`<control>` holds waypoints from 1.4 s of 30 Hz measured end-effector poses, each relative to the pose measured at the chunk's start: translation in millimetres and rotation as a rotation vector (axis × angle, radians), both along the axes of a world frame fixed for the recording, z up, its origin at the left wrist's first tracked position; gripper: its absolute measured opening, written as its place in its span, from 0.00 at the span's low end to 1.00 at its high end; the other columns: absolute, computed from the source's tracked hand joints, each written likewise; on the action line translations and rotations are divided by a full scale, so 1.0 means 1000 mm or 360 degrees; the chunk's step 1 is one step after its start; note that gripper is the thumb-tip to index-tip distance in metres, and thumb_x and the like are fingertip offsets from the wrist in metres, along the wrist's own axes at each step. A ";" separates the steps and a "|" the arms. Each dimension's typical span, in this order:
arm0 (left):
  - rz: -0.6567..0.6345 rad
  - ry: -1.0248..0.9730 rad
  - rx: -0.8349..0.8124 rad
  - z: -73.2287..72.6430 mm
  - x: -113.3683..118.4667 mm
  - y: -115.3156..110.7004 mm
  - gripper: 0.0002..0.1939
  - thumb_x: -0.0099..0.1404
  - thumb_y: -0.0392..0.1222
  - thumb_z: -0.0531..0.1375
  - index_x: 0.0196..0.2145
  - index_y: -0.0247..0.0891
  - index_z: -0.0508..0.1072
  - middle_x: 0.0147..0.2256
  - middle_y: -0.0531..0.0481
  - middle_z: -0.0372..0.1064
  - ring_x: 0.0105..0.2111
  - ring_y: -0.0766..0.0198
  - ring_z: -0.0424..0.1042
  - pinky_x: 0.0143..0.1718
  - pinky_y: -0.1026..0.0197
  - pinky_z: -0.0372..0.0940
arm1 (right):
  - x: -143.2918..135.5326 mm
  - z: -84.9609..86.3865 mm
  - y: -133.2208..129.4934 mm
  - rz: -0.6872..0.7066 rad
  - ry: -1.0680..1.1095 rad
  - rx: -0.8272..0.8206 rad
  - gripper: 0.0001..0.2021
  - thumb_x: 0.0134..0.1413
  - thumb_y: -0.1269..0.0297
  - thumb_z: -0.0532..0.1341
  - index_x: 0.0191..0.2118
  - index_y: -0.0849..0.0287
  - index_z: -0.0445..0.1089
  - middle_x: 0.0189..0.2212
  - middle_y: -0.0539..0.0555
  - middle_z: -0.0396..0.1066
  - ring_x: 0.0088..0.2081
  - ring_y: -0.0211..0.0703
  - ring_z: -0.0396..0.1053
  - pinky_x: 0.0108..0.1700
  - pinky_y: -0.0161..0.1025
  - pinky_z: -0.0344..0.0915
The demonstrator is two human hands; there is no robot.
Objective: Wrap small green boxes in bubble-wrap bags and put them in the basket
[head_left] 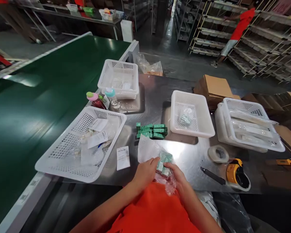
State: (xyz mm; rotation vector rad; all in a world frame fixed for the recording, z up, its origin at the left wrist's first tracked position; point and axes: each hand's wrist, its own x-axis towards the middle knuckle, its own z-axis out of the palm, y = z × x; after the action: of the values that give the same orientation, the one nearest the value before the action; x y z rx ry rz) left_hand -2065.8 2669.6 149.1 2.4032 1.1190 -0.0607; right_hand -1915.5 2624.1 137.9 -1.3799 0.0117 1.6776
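My left hand (146,170) and my right hand (178,174) close from both sides on a bundle of small green boxes (166,158) in clear plastic wrap, held just over the near table edge. Crumpled clear film hangs below it, by my right hand. A whitish translucent wrap sheet (146,149) lies just beyond my left hand. Behind that sheet, several loose green boxes (152,131) are grouped in rows on the metal table. A stack of white printed slips (123,158) rests left of my left hand.
A white basket (68,173) with bagged items and slips stands left, beside the green conveyor belt (34,94). Two bottles stand behind it. A white basket (194,132) holds another wrapped green bundle. Right are clear tape (218,153), a black cutter (212,175) and a yellow tape dispenser (234,172).
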 end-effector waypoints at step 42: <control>-0.0336 -0.0356 0.0695 0.016 -0.011 0.001 0.16 0.69 0.29 0.48 0.51 0.34 0.66 0.34 0.47 0.70 0.33 0.59 0.70 0.34 0.59 0.67 | -0.006 0.001 0.012 0.0006 -0.0185 0.0402 0.18 0.29 0.65 0.70 0.34 0.60 0.71 0.26 0.49 0.73 0.28 0.42 0.69 0.34 0.38 0.67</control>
State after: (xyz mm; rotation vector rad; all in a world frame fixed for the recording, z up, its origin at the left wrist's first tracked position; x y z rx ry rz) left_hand -2077.3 2670.4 165.3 2.8166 0.8374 0.4130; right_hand -1921.7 2635.8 138.7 -1.2826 -0.2610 1.5409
